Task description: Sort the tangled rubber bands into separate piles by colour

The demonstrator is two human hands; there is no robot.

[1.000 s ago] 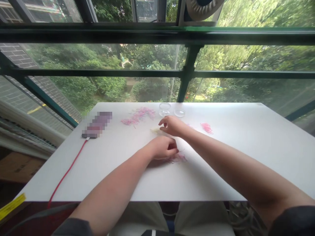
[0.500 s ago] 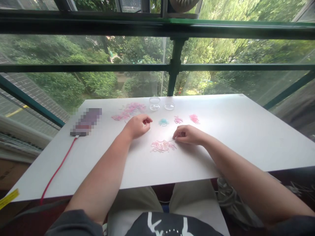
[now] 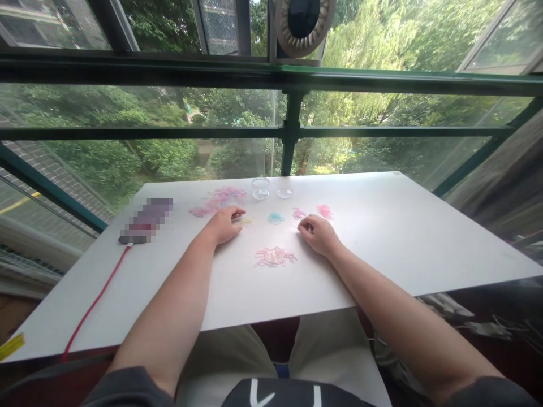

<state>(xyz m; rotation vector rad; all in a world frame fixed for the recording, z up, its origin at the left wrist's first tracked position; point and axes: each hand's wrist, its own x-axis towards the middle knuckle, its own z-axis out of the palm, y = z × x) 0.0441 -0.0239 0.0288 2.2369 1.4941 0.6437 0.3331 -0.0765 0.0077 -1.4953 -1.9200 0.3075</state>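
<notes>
The white bench (image 3: 382, 243) carries a loose pink-and-purple spread (image 3: 224, 196) at its far left, two clear round containers (image 3: 260, 192) beside it, then a row of small yellow (image 3: 248, 221), blue (image 3: 275, 217), purplish-pink (image 3: 298, 213) and bright pink heaps (image 3: 324, 211). Nearer lie pale pink loops (image 3: 275, 257). A pixelated device (image 3: 146, 221) with a red cable (image 3: 98, 298) lies left.

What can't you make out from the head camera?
Head view, yellow pile: seems partly covered by the left hand.
Head view, right hand: its curl hides whether it holds anything.
Head view, phone: blurred out by pixelation.
Head view, nearest pink pile: single pieces too small to count.
</notes>
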